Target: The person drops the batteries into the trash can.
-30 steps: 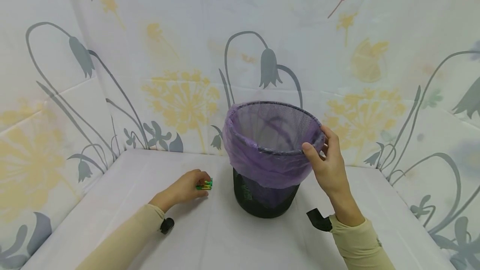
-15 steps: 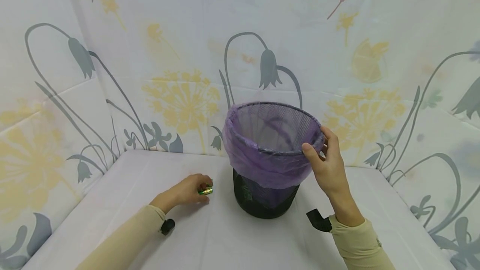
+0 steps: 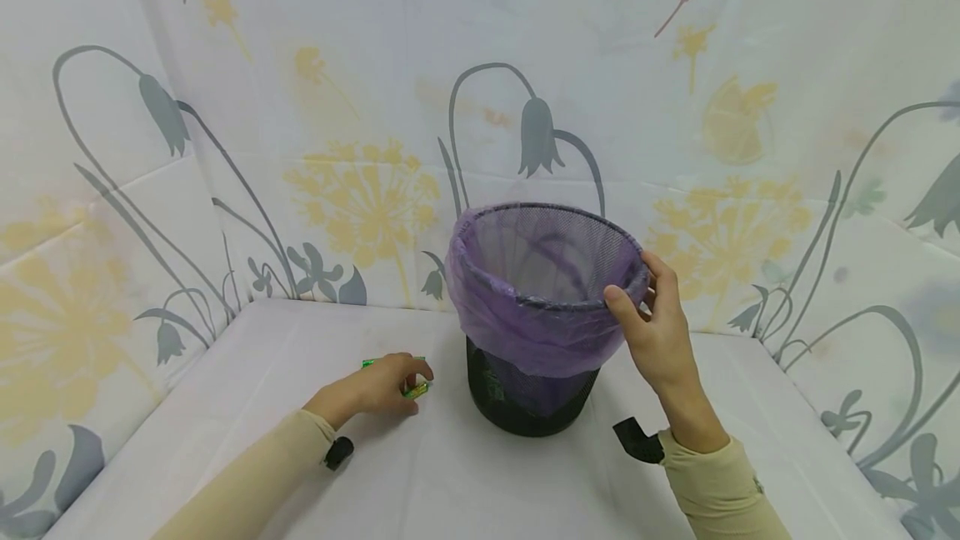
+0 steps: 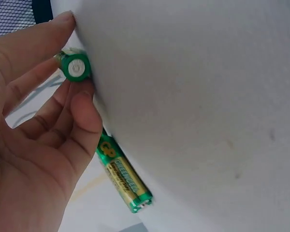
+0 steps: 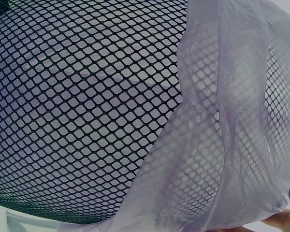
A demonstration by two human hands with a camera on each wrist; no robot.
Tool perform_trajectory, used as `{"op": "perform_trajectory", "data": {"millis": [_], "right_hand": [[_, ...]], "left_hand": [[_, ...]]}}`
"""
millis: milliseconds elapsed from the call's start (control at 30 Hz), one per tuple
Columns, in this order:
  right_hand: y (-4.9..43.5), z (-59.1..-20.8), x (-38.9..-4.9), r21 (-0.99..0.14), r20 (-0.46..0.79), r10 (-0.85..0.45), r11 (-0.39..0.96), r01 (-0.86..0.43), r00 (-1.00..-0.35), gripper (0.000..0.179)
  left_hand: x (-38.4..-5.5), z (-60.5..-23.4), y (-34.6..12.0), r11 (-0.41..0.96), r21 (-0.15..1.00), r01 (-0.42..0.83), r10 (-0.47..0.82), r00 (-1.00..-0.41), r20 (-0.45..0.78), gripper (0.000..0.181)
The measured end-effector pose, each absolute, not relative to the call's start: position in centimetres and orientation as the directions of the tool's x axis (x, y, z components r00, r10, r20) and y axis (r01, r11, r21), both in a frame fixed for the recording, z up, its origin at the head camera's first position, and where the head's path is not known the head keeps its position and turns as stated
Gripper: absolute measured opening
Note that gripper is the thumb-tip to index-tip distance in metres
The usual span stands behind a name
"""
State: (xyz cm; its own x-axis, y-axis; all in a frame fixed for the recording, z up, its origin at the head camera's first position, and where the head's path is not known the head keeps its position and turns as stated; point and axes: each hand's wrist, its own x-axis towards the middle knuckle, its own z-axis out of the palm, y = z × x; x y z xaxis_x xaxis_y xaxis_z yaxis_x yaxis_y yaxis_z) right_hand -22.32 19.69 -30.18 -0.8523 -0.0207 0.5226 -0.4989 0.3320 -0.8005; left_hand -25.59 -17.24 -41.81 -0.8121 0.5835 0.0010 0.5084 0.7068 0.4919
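A wastebasket (image 3: 495, 382) of black mesh with a purple bin liner (image 3: 536, 340) folded over its rim stands upright on the white surface. At its right rim my right hand (image 3: 660, 332) grips the edge and liner, thumb on the near side. To the left of the basket, my left hand (image 3: 378, 387) curls its fingers round a green and gold battery (image 4: 77, 66), seen end-on in the left wrist view. Two more batteries (image 4: 123, 176), marked GP, lie side by side just beyond that hand, partly hidden by it in the head view. Mesh and liner fill the right wrist view.
A white cloth (image 3: 450, 490) covers the table. Behind and at both sides hangs a flower-printed curtain (image 3: 375, 65), close to the back of the basket. Black camera mounts (image 3: 637, 440) sit at both wrists.
My left hand shifts slightly nearer me, and the green batteries separate: one is between its fingers, the others show behind the hand. My right hand and the wastebasket stay put.
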Motion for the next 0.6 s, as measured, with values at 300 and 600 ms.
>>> {"op": "perform_trajectory", "data": {"millis": [300,600], "right_hand": [[19.66,-30.18,-22.31,-0.8,0.524,-0.022,0.33,-0.501,-0.852,0.066],[19.71,-30.21,-22.35,-0.797,0.529,-0.022,0.331,-0.505,-0.849,0.066]], "left_hand": [[-25.29,-41.7,-16.82,0.725,0.493,0.48,0.574,-0.817,-0.049,0.039],[-25.4,-41.76,-16.95,0.713,0.493,0.498,0.589,-0.807,-0.036,0.037]]}}
